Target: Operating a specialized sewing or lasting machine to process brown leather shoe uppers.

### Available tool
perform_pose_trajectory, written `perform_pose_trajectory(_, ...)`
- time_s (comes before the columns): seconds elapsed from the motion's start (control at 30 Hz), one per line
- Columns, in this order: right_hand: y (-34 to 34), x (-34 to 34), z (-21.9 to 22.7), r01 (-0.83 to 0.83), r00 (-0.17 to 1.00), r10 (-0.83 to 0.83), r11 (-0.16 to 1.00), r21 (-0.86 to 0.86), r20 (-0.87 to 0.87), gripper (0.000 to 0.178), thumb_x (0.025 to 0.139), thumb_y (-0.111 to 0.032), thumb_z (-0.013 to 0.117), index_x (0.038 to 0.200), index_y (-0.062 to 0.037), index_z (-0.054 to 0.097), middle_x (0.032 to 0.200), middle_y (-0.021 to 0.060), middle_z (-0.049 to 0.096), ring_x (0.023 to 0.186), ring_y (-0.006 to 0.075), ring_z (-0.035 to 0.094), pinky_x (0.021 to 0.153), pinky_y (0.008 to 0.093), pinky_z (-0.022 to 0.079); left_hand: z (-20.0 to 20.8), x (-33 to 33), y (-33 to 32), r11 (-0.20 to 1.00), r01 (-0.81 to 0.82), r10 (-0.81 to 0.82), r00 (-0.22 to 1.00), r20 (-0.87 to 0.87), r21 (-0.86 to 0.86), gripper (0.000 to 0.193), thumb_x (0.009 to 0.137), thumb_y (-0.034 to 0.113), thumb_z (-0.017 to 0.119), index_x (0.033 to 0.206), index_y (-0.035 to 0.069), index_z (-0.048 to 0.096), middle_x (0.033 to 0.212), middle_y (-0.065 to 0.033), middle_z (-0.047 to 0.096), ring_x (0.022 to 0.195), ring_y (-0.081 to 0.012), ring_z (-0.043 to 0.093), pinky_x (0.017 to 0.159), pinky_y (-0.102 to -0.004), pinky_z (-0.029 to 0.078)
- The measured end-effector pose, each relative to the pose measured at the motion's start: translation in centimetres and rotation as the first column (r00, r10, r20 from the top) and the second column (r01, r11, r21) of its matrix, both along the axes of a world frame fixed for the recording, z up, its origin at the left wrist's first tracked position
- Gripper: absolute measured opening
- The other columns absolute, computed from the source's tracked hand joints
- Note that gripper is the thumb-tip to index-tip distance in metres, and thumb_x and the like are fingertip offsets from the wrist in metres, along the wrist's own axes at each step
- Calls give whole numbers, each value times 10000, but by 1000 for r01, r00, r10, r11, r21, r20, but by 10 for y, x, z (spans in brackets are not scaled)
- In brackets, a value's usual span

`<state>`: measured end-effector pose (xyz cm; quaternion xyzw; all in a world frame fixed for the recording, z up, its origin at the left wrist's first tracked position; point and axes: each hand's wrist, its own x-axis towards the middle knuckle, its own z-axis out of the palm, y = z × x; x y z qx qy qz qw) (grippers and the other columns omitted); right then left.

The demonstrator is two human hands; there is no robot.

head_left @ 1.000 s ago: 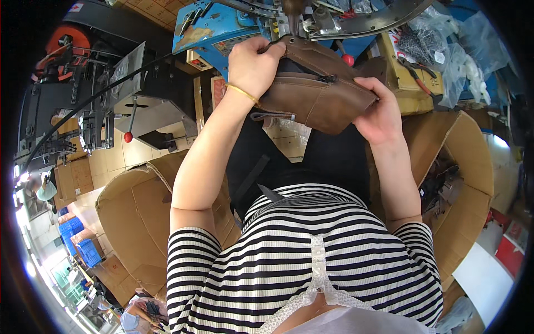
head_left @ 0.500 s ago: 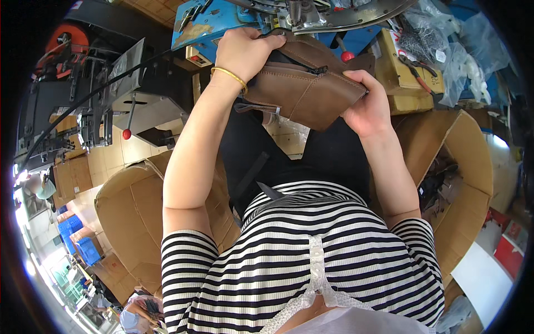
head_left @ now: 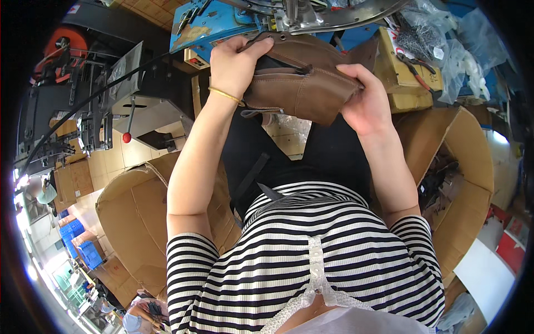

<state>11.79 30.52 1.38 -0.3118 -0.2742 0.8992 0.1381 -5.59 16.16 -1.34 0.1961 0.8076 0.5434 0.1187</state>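
Note:
A brown leather boot upper (head_left: 303, 92) with stitched seams and a dark zip opening is stretched between my two hands at the machine's front. Small eyelets show along its far edge. My left hand (head_left: 233, 64), with a gold bangle at the wrist, pinches the far left edge, thumb on top beside the eyelets. Around the right end my right hand (head_left: 366, 100) is closed, thumb on top and the other fingers mostly hidden beneath. Just beyond the far edge stands the metal head (head_left: 293, 14) of a blue machine (head_left: 214, 22), with a curved metal track.
Right of the machine, pliers (head_left: 414, 72) lie on a yellowish box (head_left: 397, 83) beside clear plastic bags (head_left: 467, 67). Open cardboard cartons flank me, the right one (head_left: 464, 167) holding dark pieces. A red-knobbed lever (head_left: 127, 136) projects from black machinery at left.
Both hands have shifted the boot upper slightly left, turning it a little. More eyelets now show by my left thumb. A red knob behind the upper's right part is now hidden.

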Motion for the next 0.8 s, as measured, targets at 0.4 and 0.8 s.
perform_pose_trajectory(0.4, 15, -11, -33, -21, 1000, 21, 997, -77, 7, 58, 817, -75, 613, 820, -19, 599, 817, 57, 617, 650, 136, 575, 540, 254, 438, 0, -13, 3, 989, -19, 8, 997, -77, -145, 428, 694, 370, 770, 727, -45, 670, 627, -94, 632, 608, -184, 593, 625, -317, 474)
perform_pose_trajectory(0.8, 9, -10, -30, 15, 999, -12, 993, -115, 30, 58, 793, -48, 625, 829, -36, 582, 833, 45, 609, 722, 109, 582, 576, 219, 458, 13, -18, 6, 956, -1, -42, 989, -140, -294, 476, 668, 402, 755, 859, -32, 712, 810, -183, 697, 788, -285, 675, 764, -353, 505)
